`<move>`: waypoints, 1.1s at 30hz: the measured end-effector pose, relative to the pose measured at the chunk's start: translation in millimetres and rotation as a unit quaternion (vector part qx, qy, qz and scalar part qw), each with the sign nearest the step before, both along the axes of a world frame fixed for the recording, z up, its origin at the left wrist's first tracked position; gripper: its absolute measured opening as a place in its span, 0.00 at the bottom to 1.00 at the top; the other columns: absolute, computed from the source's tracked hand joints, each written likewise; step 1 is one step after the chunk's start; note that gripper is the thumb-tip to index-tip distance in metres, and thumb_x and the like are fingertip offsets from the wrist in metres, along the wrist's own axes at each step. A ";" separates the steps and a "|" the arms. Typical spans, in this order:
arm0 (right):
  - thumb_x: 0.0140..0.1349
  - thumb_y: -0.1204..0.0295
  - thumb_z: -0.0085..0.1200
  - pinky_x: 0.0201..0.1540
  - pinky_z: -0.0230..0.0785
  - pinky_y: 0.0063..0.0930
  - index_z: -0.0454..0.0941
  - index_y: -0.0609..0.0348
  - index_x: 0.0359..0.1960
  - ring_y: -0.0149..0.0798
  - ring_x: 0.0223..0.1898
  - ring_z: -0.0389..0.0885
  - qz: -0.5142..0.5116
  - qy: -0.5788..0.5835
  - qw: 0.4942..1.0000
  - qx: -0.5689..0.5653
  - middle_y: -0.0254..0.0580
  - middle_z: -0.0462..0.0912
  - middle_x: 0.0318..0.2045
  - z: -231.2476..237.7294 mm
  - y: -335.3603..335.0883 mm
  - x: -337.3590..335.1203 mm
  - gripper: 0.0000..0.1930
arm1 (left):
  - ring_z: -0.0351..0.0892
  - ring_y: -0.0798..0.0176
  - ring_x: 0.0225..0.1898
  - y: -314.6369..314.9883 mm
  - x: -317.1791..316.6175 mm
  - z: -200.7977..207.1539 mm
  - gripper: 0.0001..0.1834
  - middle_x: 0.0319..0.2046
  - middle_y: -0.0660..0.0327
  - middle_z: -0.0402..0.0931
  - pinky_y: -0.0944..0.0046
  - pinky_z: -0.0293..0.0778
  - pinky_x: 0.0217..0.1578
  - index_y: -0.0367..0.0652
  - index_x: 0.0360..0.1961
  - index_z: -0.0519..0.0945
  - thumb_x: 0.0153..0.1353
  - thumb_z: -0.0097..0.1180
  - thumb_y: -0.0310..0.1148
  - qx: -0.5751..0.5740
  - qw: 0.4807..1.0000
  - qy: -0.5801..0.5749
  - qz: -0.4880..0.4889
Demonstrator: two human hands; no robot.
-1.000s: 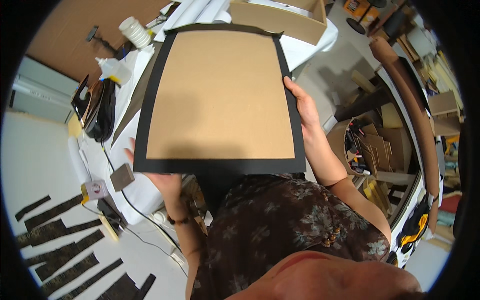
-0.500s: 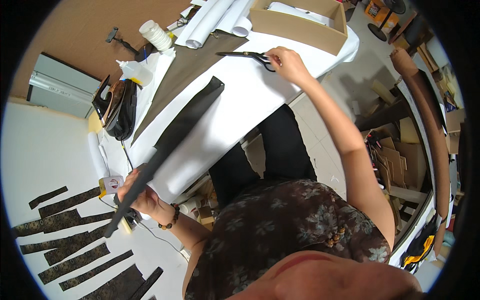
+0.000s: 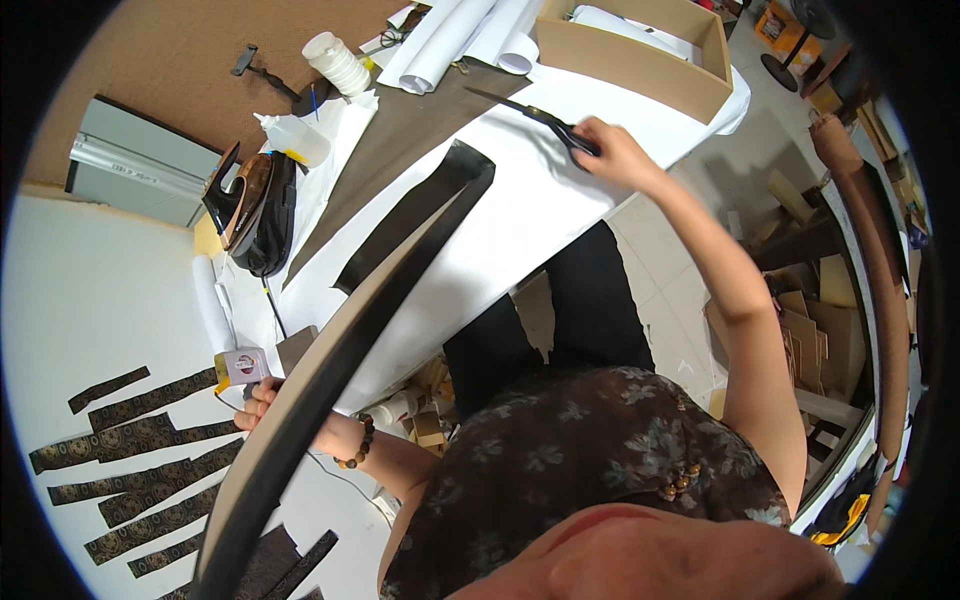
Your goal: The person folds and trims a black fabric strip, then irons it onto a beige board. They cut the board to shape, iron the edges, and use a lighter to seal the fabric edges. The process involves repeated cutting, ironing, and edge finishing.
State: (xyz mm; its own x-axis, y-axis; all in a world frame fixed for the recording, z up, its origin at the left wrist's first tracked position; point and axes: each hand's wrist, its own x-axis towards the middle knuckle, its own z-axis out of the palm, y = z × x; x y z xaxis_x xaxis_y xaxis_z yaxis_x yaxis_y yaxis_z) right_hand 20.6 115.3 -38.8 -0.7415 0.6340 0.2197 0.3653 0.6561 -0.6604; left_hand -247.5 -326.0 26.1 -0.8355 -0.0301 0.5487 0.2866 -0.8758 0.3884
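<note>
My left hand [image 3: 258,405] is closed around a long black strip [image 3: 345,365] of fabric or leather with a beige underside. The strip crosses in front of the hand and hides its palm. Its far end bends back over itself on the white table [image 3: 520,180], and its near end hangs off to the lower left. My right hand [image 3: 615,157] grips black-handled scissors [image 3: 540,115] above the table's far part. The blades point left, a little apart from the strip.
Beyond the strip lies a dark brown sheet [image 3: 410,135]. Paper rolls [image 3: 445,50] and a cardboard box [image 3: 640,65] stand at the back. An iron [image 3: 255,210], a squeeze bottle [image 3: 295,140] and a hammer [image 3: 262,75] are on the left. Several patterned dark strips [image 3: 105,440] lie at lower left.
The strip has turned in my left hand, so its beige underside now shows and its far end is folded back. The scissors have tilted, and my right hand sits slightly lower and further right.
</note>
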 end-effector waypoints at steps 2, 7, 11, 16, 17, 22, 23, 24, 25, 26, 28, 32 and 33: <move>0.57 0.70 0.66 0.31 0.64 0.17 0.77 0.65 0.44 0.19 0.29 0.68 0.002 0.168 0.976 -0.136 0.25 0.72 0.26 -4.9 -43.5 27.1 0.16 | 0.77 0.63 0.39 -48.8 -40.8 -29.3 0.07 0.29 0.65 0.80 0.51 0.64 0.56 0.46 0.26 0.79 0.54 0.65 0.33 0.040 0.991 0.015 -0.129; 0.55 0.71 0.68 0.29 0.56 0.13 0.81 0.66 0.47 0.18 0.27 0.66 0.004 0.261 0.892 -0.370 0.22 0.72 0.25 18.6 -149.7 86.1 0.19 | 0.78 0.59 0.48 -51.2 -26.0 -15.9 0.07 0.35 0.63 0.85 0.40 0.61 0.64 0.45 0.26 0.85 0.48 0.73 0.31 0.130 0.979 -0.039 -0.152; 0.54 0.72 0.68 0.29 0.58 0.13 0.80 0.69 0.49 0.19 0.27 0.68 0.012 0.254 0.869 -0.425 0.28 0.75 0.27 22.9 -192.2 108.4 0.21 | 0.79 0.60 0.44 -52.8 -25.4 -13.1 0.07 0.32 0.62 0.84 0.46 0.65 0.60 0.43 0.27 0.84 0.48 0.72 0.31 0.113 0.985 -0.004 -0.131; 0.53 0.77 0.67 0.27 0.58 0.15 0.79 0.72 0.49 0.20 0.25 0.67 0.055 0.291 0.868 -0.400 0.31 0.76 0.26 27.0 -212.6 100.3 0.21 | 0.80 0.63 0.35 -57.5 -20.4 -5.9 0.09 0.24 0.63 0.79 0.57 0.73 0.54 0.43 0.24 0.76 0.55 0.64 0.32 0.037 0.989 0.094 -0.107; 0.53 0.77 0.68 0.27 0.58 0.15 0.79 0.72 0.49 0.20 0.25 0.67 0.065 0.292 0.865 -0.404 0.31 0.76 0.26 27.9 -214.1 99.3 0.21 | 0.80 0.64 0.33 -54.6 -17.2 -3.0 0.11 0.23 0.63 0.78 0.59 0.74 0.52 0.43 0.23 0.74 0.57 0.62 0.33 0.035 0.989 0.105 -0.102; 0.53 0.74 0.69 0.25 0.56 0.16 0.79 0.72 0.50 0.20 0.23 0.66 0.086 0.291 0.873 -0.382 0.29 0.74 0.24 27.6 -217.3 94.4 0.23 | 0.78 0.65 0.30 -48.0 -11.0 2.6 0.11 0.22 0.64 0.77 0.61 0.77 0.48 0.44 0.22 0.73 0.58 0.60 0.33 0.037 0.987 0.129 -0.087; 0.54 0.74 0.69 0.25 0.56 0.16 0.79 0.71 0.50 0.20 0.23 0.66 0.086 0.290 0.872 -0.385 0.28 0.74 0.23 25.7 -218.2 94.8 0.23 | 0.78 0.65 0.30 -48.6 -10.7 2.4 0.11 0.22 0.64 0.77 0.61 0.77 0.48 0.44 0.22 0.73 0.58 0.61 0.33 0.035 0.987 0.129 -0.084; 0.54 0.74 0.69 0.25 0.56 0.16 0.78 0.71 0.50 0.20 0.23 0.66 0.086 0.288 0.871 -0.388 0.28 0.73 0.23 24.3 -219.1 95.0 0.23 | 0.78 0.65 0.30 -50.3 -12.1 1.6 0.11 0.22 0.64 0.77 0.61 0.77 0.49 0.44 0.22 0.73 0.58 0.60 0.32 0.033 0.986 0.133 -0.091; 0.54 0.74 0.69 0.25 0.56 0.15 0.79 0.71 0.50 0.20 0.23 0.66 0.085 0.293 0.868 -0.392 0.28 0.73 0.23 23.8 -220.2 94.3 0.23 | 0.78 0.65 0.30 -52.8 -14.7 0.4 0.10 0.23 0.64 0.77 0.60 0.77 0.50 0.44 0.23 0.72 0.58 0.60 0.31 0.030 0.985 0.137 -0.098; 0.55 0.73 0.69 0.25 0.56 0.15 0.79 0.71 0.50 0.20 0.23 0.66 0.084 0.297 0.865 -0.395 0.27 0.73 0.22 23.5 -221.8 93.4 0.23 | 0.79 0.66 0.31 -53.2 -15.2 0.8 0.10 0.23 0.64 0.77 0.60 0.76 0.50 0.44 0.23 0.72 0.58 0.60 0.30 0.028 0.984 0.140 -0.105; 0.55 0.73 0.68 0.25 0.55 0.15 0.79 0.71 0.50 0.20 0.23 0.65 0.085 0.299 0.863 -0.399 0.27 0.72 0.22 23.7 -223.1 91.9 0.22 | 0.79 0.66 0.31 -53.0 -14.2 -0.6 0.09 0.22 0.65 0.77 0.60 0.76 0.51 0.44 0.24 0.72 0.59 0.57 0.28 0.027 0.985 0.140 -0.100; 0.56 0.73 0.68 0.25 0.55 0.15 0.78 0.72 0.51 0.20 0.22 0.65 0.091 0.291 0.865 -0.399 0.26 0.72 0.21 24.7 -224.2 90.4 0.22 | 0.79 0.67 0.32 -49.9 -10.6 2.4 0.08 0.22 0.66 0.77 0.60 0.74 0.54 0.45 0.24 0.71 0.59 0.53 0.22 0.014 0.982 0.154 -0.110; 0.56 0.73 0.68 0.25 0.54 0.15 0.78 0.72 0.51 0.20 0.22 0.65 0.092 0.288 0.865 -0.399 0.26 0.71 0.21 24.7 -224.3 90.1 0.22 | 0.79 0.66 0.33 -51.4 -12.5 1.0 0.08 0.22 0.66 0.77 0.60 0.74 0.54 0.45 0.24 0.71 0.59 0.53 0.22 0.012 0.981 0.158 -0.112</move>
State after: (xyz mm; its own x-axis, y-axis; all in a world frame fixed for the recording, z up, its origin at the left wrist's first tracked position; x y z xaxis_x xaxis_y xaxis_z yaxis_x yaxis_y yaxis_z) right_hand 110.8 -109.0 -14.1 -0.7588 0.6377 0.1326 -0.2380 -0.0820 -0.9678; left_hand -259.9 -377.4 27.1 -0.6105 0.1194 0.7830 0.1887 -0.9382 0.2902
